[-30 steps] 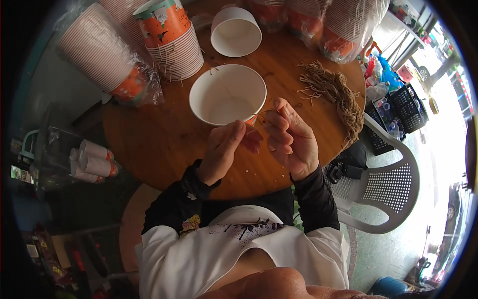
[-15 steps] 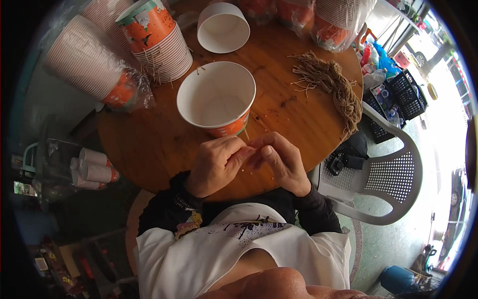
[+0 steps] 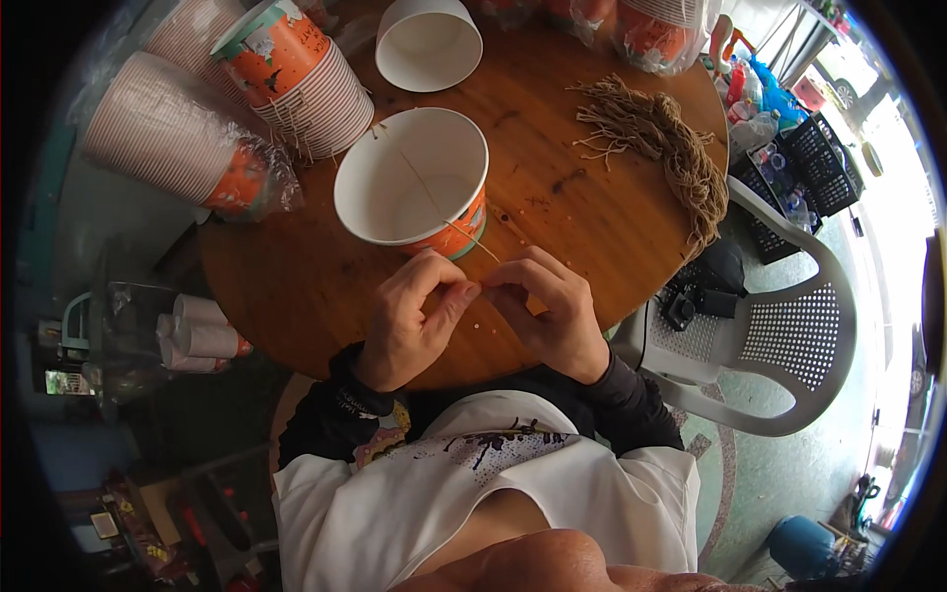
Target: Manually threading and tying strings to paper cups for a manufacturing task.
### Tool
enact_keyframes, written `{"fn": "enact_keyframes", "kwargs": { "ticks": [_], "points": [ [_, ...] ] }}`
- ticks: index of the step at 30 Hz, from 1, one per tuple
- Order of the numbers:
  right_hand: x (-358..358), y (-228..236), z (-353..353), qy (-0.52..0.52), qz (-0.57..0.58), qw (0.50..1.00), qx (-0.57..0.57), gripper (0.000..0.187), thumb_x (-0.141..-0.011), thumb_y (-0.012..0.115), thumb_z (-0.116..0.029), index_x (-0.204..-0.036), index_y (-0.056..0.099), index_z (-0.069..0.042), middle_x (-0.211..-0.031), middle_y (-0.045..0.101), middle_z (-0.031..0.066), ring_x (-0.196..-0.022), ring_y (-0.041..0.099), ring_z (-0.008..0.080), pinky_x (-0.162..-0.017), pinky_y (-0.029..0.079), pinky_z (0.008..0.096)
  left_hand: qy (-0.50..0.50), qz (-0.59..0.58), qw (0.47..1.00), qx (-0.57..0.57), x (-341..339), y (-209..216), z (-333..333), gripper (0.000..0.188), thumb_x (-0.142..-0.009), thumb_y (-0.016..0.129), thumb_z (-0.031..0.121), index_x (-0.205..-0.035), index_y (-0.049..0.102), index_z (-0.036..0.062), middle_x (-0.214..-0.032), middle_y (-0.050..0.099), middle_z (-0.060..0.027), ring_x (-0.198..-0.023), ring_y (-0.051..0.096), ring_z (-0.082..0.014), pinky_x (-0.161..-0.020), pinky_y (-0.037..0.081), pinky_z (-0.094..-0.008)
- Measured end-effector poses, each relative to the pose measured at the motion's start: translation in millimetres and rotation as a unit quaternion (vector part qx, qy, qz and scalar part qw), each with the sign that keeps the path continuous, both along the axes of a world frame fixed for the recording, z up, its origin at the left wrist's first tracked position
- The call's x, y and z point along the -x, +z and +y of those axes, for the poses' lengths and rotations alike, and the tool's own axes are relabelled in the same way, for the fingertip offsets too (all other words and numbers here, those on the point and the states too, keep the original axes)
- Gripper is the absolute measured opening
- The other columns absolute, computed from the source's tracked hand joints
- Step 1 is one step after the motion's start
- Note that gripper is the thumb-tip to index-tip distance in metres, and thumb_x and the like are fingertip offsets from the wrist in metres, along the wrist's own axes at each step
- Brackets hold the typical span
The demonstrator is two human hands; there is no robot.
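A large white-lined paper bucket (image 3: pixel 411 183) with an orange outside stands on the wooden table just beyond my hands. A thin tan string (image 3: pixel 472 240) runs from inside it over the near right rim to the fingers of my right hand (image 3: pixel 557 314), which pinch it. My left hand (image 3: pixel 412 321) is also closed in a pinch, its thumb and forefinger tips meeting the right fingertips. What lies between the left fingertips is too small to make out. Short string ends show at the bucket's far left rim.
A second white bucket (image 3: pixel 429 47) lies beyond the first. Stacked orange buckets (image 3: pixel 291 84) and plastic-wrapped stacks (image 3: pixel 163 133) fill the far left. A bundle of tan strings (image 3: pixel 656 153) lies on the right of the table (image 3: pixel 552 212). A grey plastic chair (image 3: pixel 789 335) stands at right.
The string now shows across the bucket's inside and over its rim to my right hand. My hands have shifted slightly, and the head view has moved a little.
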State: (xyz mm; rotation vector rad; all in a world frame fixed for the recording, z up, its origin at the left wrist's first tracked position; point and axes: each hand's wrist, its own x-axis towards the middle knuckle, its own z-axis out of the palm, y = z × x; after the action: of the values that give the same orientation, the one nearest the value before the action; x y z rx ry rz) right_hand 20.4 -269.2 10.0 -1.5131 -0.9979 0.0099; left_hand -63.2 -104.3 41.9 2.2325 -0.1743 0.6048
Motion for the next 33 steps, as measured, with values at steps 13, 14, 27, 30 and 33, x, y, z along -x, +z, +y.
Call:
{"fn": "enact_keyframes", "kwargs": {
  "ticks": [13,14,27,30,33],
  "points": [
    [-66.5,10.1,4.2,-0.120,-0.067,0.990,-0.041,0.012,-0.081,0.064,0.005,-0.090,0.064,-0.003,-0.081,0.058,0.0088,-0.068,0.059,0.0198,-0.058,0.046,0.0288,0.088,-0.094,0.982,-0.141,-10.7,0.6,8.7,0.048,-0.071,0.081,0.006,-0.113,0.059,0.0028,-0.108,0.062,-0.0133,-0.097,0.060,-0.0307,-0.082,0.050,-0.0386],
    [-93.8,3.9,2.0,-0.161,-0.024,0.980,-0.117,0.011,-0.083,0.063,0.004,-0.090,0.063,-0.004,-0.081,0.059,0.0074,-0.068,0.058,0.0149,-0.059,0.045,0.0264,0.084,-0.096,0.982,-0.141,-13.3,1.6,13.0,0.048,-0.071,0.081,0.006,-0.113,0.059,0.0028,-0.108,0.062,-0.0133,-0.097,0.060,-0.0307,-0.082,0.050,-0.0386],
    [-17.3,-25.2,48.1,0.174,0.461,0.751,-0.439,0.014,-0.105,0.041,-0.017,-0.111,0.051,-0.009,-0.115,0.061,0.0109,-0.102,0.062,0.0205,-0.096,0.051,0.0463,0.081,-0.002,0.990,-0.115,-26.0,11.9,26.7,0.023,-0.085,0.064,-0.001,-0.107,0.063,-0.0007,-0.093,0.067,-0.0160,-0.083,0.066,-0.0333,-0.071,0.053,-0.0372],
    [-15.5,-20.0,51.6,0.171,0.428,0.764,-0.452,0.013,-0.105,0.041,-0.017,-0.110,0.050,-0.009,-0.119,0.058,0.0114,-0.107,0.061,0.0207,-0.098,0.050,0.0467,0.074,0.007,0.990,-0.119,-26.6,12.1,27.8,0.024,-0.084,0.064,-0.002,-0.109,0.062,-0.0011,-0.094,0.067,-0.0158,-0.084,0.066,-0.0327,-0.071,0.053,-0.0365],
    [-15.0,-20.2,49.3,0.189,0.419,0.771,-0.442,0.012,-0.105,0.042,-0.016,-0.108,0.049,-0.008,-0.123,0.056,0.0114,-0.110,0.060,0.0206,-0.099,0.049,0.0450,0.081,0.014,0.991,-0.108,-26.1,13.4,22.5,0.024,-0.085,0.063,-0.002,-0.108,0.063,-0.0008,-0.094,0.067,-0.0153,-0.085,0.067,-0.0321,-0.071,0.053,-0.0364]
  ]
}}
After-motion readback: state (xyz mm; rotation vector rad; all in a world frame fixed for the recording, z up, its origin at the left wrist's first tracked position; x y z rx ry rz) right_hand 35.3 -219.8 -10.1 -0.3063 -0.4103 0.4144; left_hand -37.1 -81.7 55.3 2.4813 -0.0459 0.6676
